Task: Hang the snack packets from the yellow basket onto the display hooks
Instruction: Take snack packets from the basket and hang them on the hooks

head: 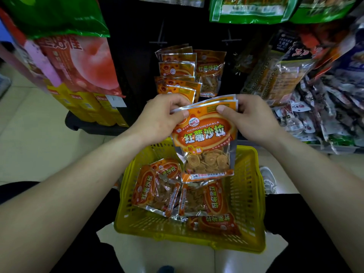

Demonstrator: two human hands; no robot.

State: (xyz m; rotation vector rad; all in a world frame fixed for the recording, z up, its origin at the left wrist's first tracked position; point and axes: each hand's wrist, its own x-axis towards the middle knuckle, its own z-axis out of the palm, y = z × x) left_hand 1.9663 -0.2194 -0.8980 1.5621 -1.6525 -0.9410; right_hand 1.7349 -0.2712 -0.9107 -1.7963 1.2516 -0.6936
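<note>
Head view: a thin stack of orange snack packets hung upright above the yellow basket. The left hand pinched its top-left corner and the right hand its top-right, both grips clamped on the foil edge. Loose packets lay in the basket. Hung packets crowded the display just beyond the hands.

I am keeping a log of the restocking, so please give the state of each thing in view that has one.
Held packets: stacked, upright, above the basket, not yet on a hook.
Left hand: pinches their top left corner.
Right hand: pinches their top right corner.
Yellow basket: partly full.
Packets in basket: lying flat, loose.
Hung packets: already hanging on the display.
</note>
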